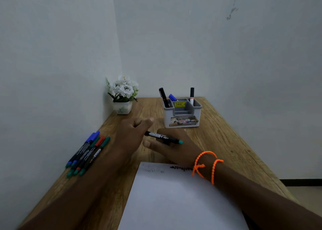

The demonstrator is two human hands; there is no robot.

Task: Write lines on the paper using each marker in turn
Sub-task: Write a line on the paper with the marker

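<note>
Matt grained wood table (217,142); smooth white paper (174,200); plastic organiser (183,120).

Paper (174,200): white, dark scribbles at far edge. Held marker (163,137): black, green end. Table (226,142): brown wood grain. Bracelets (205,165): orange.
</note>
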